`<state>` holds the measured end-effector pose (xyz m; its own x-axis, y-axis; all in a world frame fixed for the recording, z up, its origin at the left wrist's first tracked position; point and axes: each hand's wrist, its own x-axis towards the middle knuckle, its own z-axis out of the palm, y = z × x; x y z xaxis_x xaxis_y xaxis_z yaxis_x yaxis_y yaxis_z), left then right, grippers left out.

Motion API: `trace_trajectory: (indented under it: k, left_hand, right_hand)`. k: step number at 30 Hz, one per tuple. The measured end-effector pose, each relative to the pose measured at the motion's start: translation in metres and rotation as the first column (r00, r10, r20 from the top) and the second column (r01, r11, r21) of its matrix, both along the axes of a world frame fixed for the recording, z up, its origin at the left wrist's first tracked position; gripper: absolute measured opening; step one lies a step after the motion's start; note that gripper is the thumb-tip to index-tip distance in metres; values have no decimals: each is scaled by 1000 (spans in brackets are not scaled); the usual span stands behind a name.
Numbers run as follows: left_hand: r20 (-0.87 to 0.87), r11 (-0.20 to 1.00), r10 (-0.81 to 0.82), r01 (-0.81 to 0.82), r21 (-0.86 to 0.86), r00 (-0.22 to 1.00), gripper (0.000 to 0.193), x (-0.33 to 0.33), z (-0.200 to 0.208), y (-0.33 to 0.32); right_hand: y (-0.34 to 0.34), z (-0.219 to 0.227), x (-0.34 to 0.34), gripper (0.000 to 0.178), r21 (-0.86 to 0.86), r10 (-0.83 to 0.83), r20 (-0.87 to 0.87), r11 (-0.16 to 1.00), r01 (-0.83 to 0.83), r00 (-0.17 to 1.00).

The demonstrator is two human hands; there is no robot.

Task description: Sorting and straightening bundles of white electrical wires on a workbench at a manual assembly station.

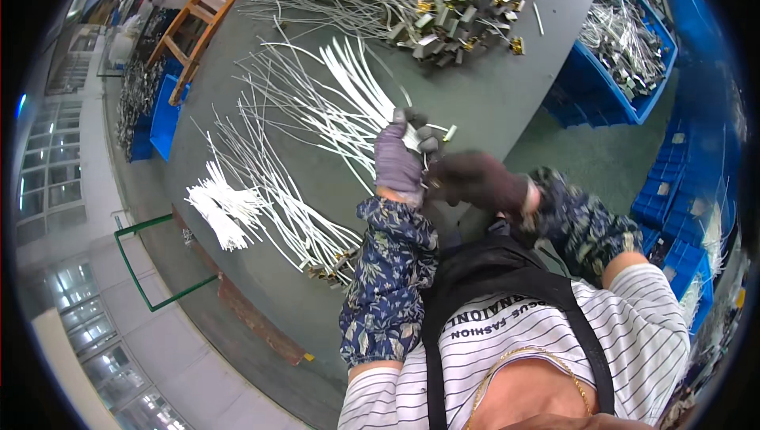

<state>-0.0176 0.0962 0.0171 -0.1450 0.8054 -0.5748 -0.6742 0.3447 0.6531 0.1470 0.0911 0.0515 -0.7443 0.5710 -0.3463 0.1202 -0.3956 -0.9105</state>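
My left hand (400, 157), in a greyish-purple glove, is closed around a bundle of white wires (358, 86) that fans out toward the far left over the grey table (467, 106). A short white end pokes out on the right of its fingers. Close beside it is my right hand (479, 180) in a dark glove, smeared by motion, so its fingers and anything in them cannot be made out. To the left lie loose white wires (273, 181) with small metallic ends near my left sleeve. Beyond them is a thick bunch of white pieces (226, 208).
A large heap of wired parts with grey block ends (455, 22) covers the table's far side. Off the right edge stands a blue bin (606, 94) full of similar parts, with more blue crates (661, 185) nearby. A wooden frame (188, 33) and green metal frame (131, 272) stand left.
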Motion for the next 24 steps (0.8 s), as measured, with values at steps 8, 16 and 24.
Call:
trace_trajectory:
  k: [8, 16, 24]
  left_hand:
    - [-159, 978, 195, -203, -38, 968, 34, 64, -38, 2]
    - [-146, 884, 357, -283, 373, 923, 27, -23, 22, 27]
    - [-352, 880, 433, -303, 367, 830, 28, -23, 59, 31]
  right_hand:
    - [-93, -21, 188, 16, -208, -313, 375, 889, 408, 873]
    - [-177, -92, 303, 15, -221, -217, 696, 842, 492, 684]
    - [-165, -84, 305, 14, -196, -257, 636, 858, 474, 728]
